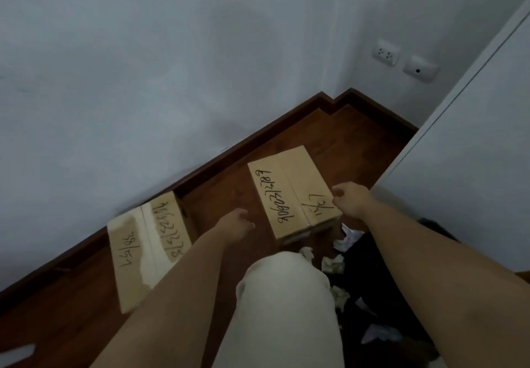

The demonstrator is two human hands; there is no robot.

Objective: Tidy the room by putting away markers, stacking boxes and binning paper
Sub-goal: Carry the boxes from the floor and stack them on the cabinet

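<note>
Reaching for the right box (292,192) on the floor (223,195), left hand (236,222) and right hand (348,197) loosely curled, holding nothing; left box (146,250) unstacked; crumpled paper (332,263) unbinned.

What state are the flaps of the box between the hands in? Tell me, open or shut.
Shut. The box between the left hand and right hand shows two flat top flaps meeting at a centre seam, handwriting across both.
</note>
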